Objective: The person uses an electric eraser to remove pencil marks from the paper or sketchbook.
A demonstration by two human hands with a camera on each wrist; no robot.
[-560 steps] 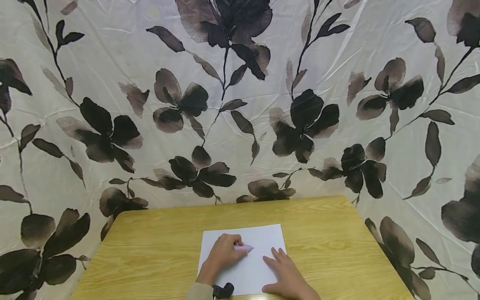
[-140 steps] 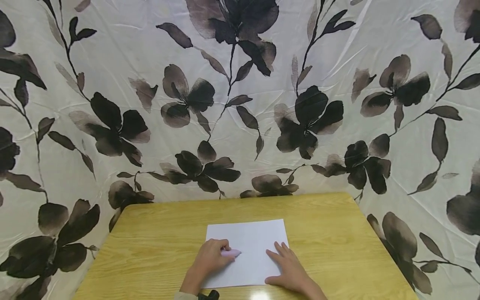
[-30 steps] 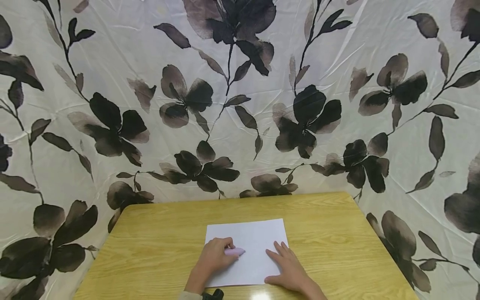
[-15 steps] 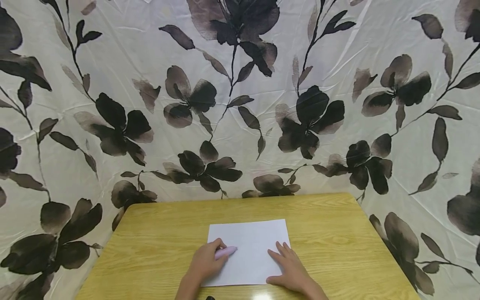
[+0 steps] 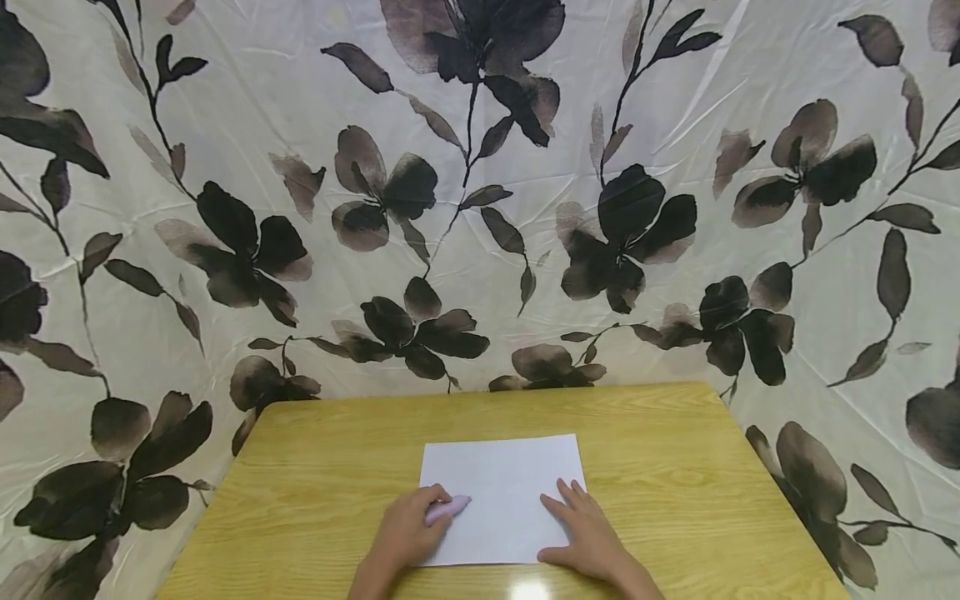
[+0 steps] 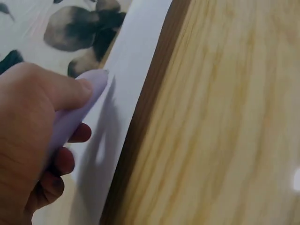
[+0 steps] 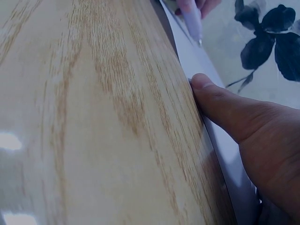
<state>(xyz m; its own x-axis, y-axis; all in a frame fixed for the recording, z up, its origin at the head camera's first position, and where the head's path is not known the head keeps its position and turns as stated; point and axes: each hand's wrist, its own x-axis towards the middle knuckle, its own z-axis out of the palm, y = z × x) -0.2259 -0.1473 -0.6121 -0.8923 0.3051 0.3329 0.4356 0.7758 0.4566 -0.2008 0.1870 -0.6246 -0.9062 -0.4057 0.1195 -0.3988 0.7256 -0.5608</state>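
Note:
A sheet of white paper (image 5: 510, 492) lies on the wooden table. My left hand (image 5: 405, 527), over its left side, grips a thick lilac pen-shaped tool (image 5: 448, 508) that tapers to a small tip. In the left wrist view, the thumb lies along the top of this lilac tool (image 6: 77, 112) and the fingers curl beneath; its tip overlaps the paper. My right hand (image 5: 588, 533) rests with spread fingers on the sheet's right side. In the right wrist view, the thumb of the right hand (image 7: 262, 131) sits at the paper's near edge.
The yellow wood-grain table (image 5: 675, 483) extends to both sides of the paper and behind it. A floral cloth (image 5: 480, 250) hangs beyond the back edge and down both sides. A bright reflection shows near the front.
Over the last second, my left hand has shifted left with the lilac tool, whose tip now angles further away from me. The wristwatch has left view. My right hand stays on the paper.

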